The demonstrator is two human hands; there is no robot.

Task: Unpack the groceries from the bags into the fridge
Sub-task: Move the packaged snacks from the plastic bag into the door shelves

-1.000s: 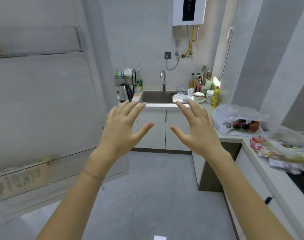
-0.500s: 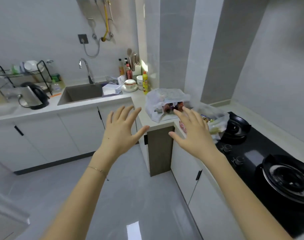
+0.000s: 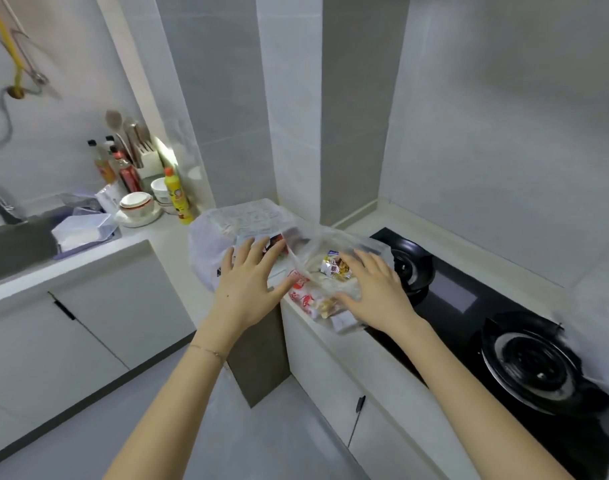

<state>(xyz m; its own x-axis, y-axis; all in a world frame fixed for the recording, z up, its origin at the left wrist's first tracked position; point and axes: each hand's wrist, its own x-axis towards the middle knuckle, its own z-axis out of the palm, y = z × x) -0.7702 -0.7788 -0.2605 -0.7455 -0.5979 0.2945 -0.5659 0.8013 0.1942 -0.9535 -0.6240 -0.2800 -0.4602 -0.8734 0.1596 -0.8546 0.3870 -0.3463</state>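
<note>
Two thin plastic grocery bags lie on the corner of the white counter. The left bag (image 3: 220, 233) is whitish with printed packaging showing through. The right bag (image 3: 316, 271) is clear and holds red-and-white and yellow snack packets. My left hand (image 3: 247, 285) hovers with straight spread fingers over the left bag's front. Over the right side of the clear bag my right hand (image 3: 372, 289) is also spread flat. Neither hand grips anything. The fridge is out of view.
A black gas hob (image 3: 503, 341) with two burners lies right of the bags. Bowls (image 3: 136, 206), a yellow bottle (image 3: 176, 195), sauce bottles and a knife block stand at the back left. A sink (image 3: 15, 244) with a plastic tub sits at far left.
My view has swung right from the fridge door and sink to the counter corner. Both hands have moved forward and now hang over the two bags.
</note>
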